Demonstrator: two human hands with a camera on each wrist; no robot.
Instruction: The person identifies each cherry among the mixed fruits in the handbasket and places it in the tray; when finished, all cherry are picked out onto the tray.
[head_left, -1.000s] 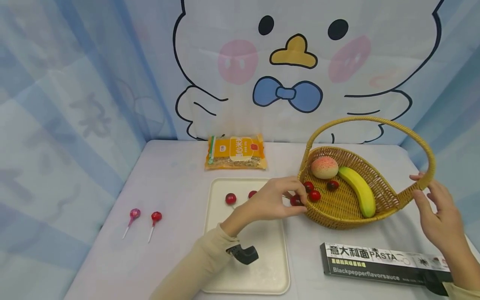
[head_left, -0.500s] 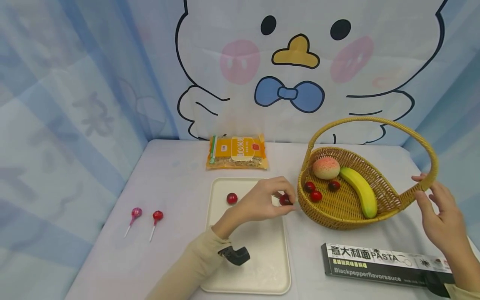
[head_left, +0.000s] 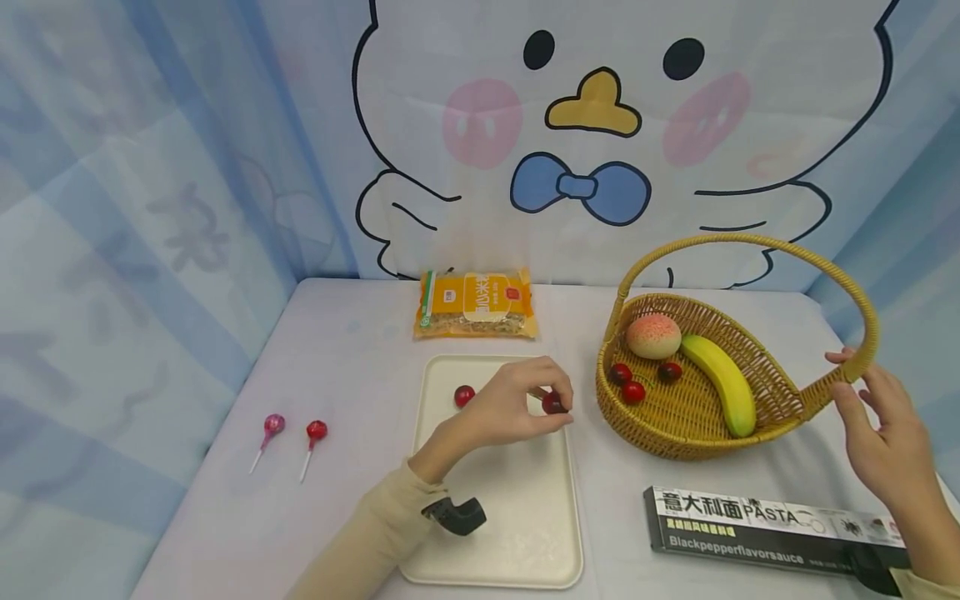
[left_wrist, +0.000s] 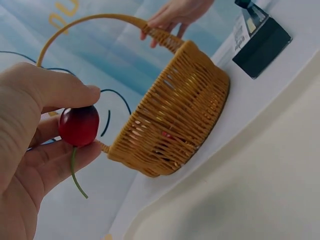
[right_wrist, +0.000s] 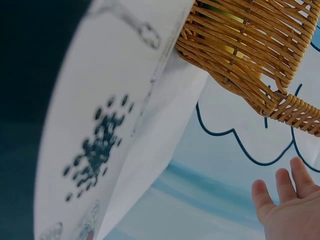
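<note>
My left hand (head_left: 498, 404) pinches a dark red cherry (left_wrist: 79, 126) between thumb and fingers, its green stem hanging down. In the head view it is over the right edge of a cream tray (head_left: 495, 550), left of the wicker basket (head_left: 675, 442). Another cherry (head_left: 464, 396) lies on the tray, beside my hand. My right hand (head_left: 885, 425) holds the right foot of the basket's handle, thumb and a finger on either side of it; other fingers (right_wrist: 285, 187) extend freely below. Inside the basket are a peach (head_left: 654, 336), a banana (head_left: 723, 383) and small red cherries (head_left: 633, 392).
A black and white pasta box (head_left: 772, 529) lies in front of the basket, near my right wrist. Behind the tray is an orange grain packet (head_left: 476, 304). Two lollipops (head_left: 317, 431) lie at the left. A printed curtain (head_left: 420, 208) hangs behind the table.
From beside the basket's left rim, my left hand has moved left with the cherry, back over the tray's edge. My right hand and the basket have stayed in place.
</note>
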